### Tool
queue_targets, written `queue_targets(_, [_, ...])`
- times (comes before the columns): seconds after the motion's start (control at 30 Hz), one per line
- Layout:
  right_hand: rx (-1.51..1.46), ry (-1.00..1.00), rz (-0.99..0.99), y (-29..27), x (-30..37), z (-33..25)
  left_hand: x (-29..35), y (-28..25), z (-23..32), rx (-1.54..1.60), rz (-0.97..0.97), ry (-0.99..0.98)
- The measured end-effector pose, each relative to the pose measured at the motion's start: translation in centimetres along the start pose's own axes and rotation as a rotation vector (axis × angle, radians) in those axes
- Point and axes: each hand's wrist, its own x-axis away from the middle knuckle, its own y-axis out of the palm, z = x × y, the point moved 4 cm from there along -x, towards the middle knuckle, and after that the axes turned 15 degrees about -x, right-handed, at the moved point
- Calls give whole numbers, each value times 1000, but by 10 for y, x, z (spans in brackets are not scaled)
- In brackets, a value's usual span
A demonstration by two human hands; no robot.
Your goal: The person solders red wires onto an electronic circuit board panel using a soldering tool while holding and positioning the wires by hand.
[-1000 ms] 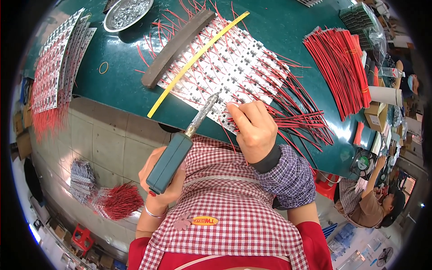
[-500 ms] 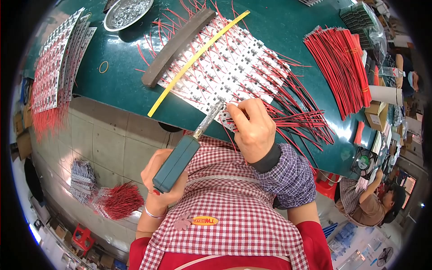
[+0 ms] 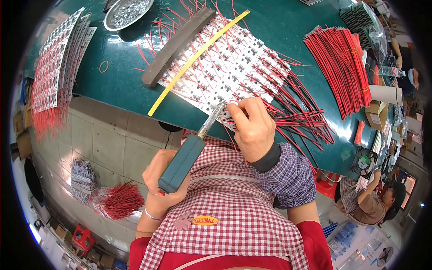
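Note:
My left hand (image 3: 158, 177) is wrapped round the dark green handle of a soldering iron (image 3: 182, 163). Its metal barrel slants up to the near corner of a white circuit board panel (image 3: 216, 85). Beside the tip, my right hand (image 3: 254, 128) pinches with thumb and forefinger at the board's edge, apparently on a thin wire; the fingers mostly hide it. Red and black wires (image 3: 299, 121) fan out from the panel's right side. Across the panel lie a dark bar (image 3: 180, 47) and a yellow strip (image 3: 198, 54).
A metal dish of silvery bits (image 3: 128, 15) and a rubber band (image 3: 104, 67) sit on the green table (image 3: 121, 85). Wired panels (image 3: 56, 63) stand at the left edge. A bundle of red wires (image 3: 337, 72) lies right. Another person (image 3: 375, 202) sits at far right.
The soldering iron and my left hand have shifted slightly to the right, the tip coming closer to my right fingertips. My right hand stays almost in place.

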Motion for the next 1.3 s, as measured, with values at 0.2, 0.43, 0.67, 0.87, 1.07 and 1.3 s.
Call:
queue_targets(0.2, [11,-2,6,0,-1,-1,4,1,-3,7,-14,-42])
queue_targets(0.43, [21,-4,13,0,0,-1,4,-4,1,-48,61,44])
queue_targets(0.67, [-5,-11,6,1,1,0,6,-1,-1,-7,53,44])
queue_targets(0.87, [-11,-28,4,2,2,1,8,1,-1,-47,21,28])
queue_targets(1.07, [-5,-37,6,3,3,1,9,0,2,-69,5,47])
queue_targets(1.3, [5,-59,5,4,2,-1,11,-2,1,-63,-5,44])
